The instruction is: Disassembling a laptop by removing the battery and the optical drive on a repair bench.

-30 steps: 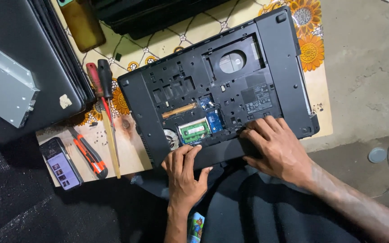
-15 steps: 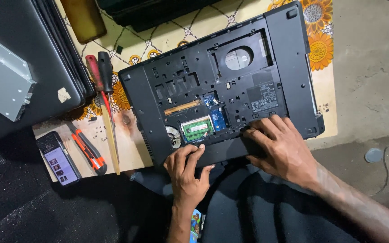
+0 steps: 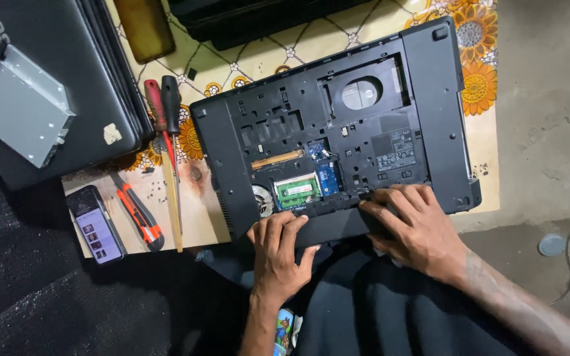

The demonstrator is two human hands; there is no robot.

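Laptop (image 3: 338, 132): laid upside down on the flower-patterned mat (image 3: 476, 86), service cover off, its near edge at the person's lap. Against the earlier views its place on the mat is unchanged; only the camera has shifted slightly.
Closed laptops (image 3: 54, 86): stacked at the upper left, with a grey metal drive caddy (image 3: 24, 105) on top.
Right hand (image 3: 417, 227): laid flat on the laptop's near edge beside the long black bar there, fingers spread and pressing down; nothing is gripped. It is kept where it was.
Left hand (image 3: 278, 247): fingers curled onto the near edge below the green memory module (image 3: 296, 191); nothing is enclosed. It has been moved up slightly toward the module.
Meaning: work is judged to be held at the near edge, with no part freed yet.
Tools: two screwdrivers (image 3: 166, 132), an orange utility knife (image 3: 138, 214) and a phone (image 3: 95, 224) lie left of the laptop.
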